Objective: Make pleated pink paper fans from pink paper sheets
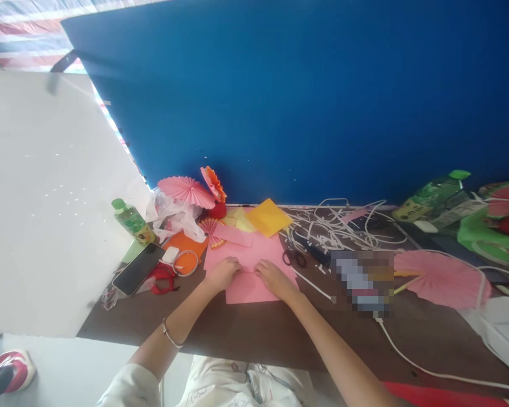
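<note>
Pink paper sheet [249,265], flat and rectangular, lies on our dark brown desk [246,333] right in front of us, and we take it as the landmark for everything else. Our left hand [223,273] presses down on its left part with fingers curled low, and our right hand [272,278] presses on its middle, fingers flat; neither hand is closed around anything, both simply pin the sheet, it seems so that it cannot slide while a crease is worked between them. A thin silver bracelet [170,334] sits on our left wrist.

Just beyond the sheet's far edge lie a smaller pink folded strip [233,234] and an orange-yellow square of paper [268,217], kept within reach. Behind and to the left of the sheet stands a pink pleated paper fan [185,190]. Left of the sheet rests a black smartphone [137,269], lying flat, with a small green-capped plastic bottle [131,219] farther left still. Close to the sheet's right edge lie dark-handled scissors [294,258], handy but apart from our fingers. Farther right a tangle of white cables [335,226] spreads out, and past them a second large pink pleated fan [441,278] rests open.
</note>
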A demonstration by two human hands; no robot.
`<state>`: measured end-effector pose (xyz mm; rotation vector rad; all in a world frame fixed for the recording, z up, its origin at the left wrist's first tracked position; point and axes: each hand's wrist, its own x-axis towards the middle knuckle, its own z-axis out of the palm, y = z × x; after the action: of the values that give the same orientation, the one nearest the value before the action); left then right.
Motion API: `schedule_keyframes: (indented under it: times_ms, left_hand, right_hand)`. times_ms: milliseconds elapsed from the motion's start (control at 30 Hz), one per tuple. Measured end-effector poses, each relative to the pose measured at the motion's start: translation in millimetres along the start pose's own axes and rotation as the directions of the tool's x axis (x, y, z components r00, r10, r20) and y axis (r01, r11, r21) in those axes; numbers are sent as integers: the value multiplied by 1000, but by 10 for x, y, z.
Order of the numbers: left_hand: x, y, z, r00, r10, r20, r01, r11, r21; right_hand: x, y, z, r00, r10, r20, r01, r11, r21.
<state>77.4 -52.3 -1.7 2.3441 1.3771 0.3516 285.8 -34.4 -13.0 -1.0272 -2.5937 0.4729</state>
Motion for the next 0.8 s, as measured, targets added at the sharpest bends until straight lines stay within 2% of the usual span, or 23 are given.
schedule_keyframes:
  times_ms: [267,433,600,800]
  left_hand:
    - [41,-27,-100,988,-147,47,152,980,-126]
    - [166,-62,-237,957,-256,139,280,940,-196]
    - [324,-105,-346,898,-343,275,404,892,-205]
    - [479,-92,-401,794,-447,412,540,830,-141]
  right_hand:
    - [128,-20,-144,980,145,134,-159,981,107]
    - [248,-41,-248,944,231,238,-262,959,109]
    - [362,-74,-287,878,340,337,-368,930,20]
    - [505,-178,-273,752,493,437,-487,863,-135]
